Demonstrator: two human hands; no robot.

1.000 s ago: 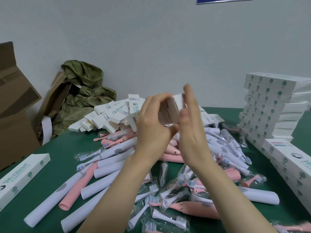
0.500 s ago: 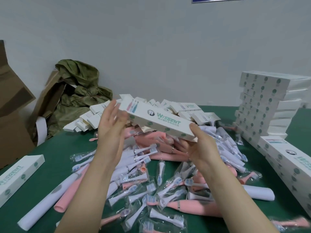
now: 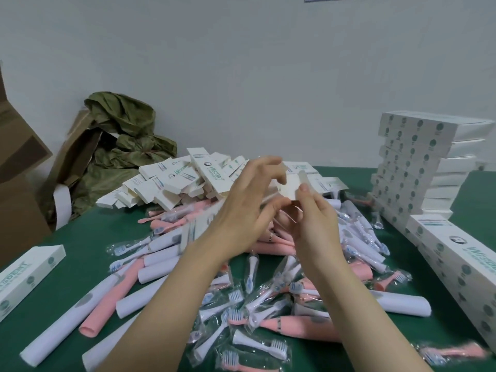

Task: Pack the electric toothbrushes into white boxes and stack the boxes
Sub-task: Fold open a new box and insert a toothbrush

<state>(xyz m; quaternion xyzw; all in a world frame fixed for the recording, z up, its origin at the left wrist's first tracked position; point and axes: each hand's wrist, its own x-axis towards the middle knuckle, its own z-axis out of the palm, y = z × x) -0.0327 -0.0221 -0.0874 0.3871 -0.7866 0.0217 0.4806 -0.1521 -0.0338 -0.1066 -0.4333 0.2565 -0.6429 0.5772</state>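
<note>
- One lone box (image 3: 29,272) lies flat at the green surface's (image 3: 80,237) left edge.
- Flat cartons (image 3: 171,181) heap at the back, with pink and white toothbrushes (image 3: 112,299) and bagged brush heads (image 3: 241,304) sprawled in front.
- Above that heap the left hand (image 3: 241,216) curls round the held box (image 3: 291,185), which is white.
- Beside it the right hand (image 3: 314,221) pinches the end flap, thumb against forefinger.
- Far right, stacked boxes (image 3: 413,162) stand in a tall column.

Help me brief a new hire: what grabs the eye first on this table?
The left hand and right hand hold a white cardboard box mid-frame, above a sprawling heap of pink and white plastic toothbrush handles on the green table. A tall stack of closed white boxes rises at the right edge.
</note>
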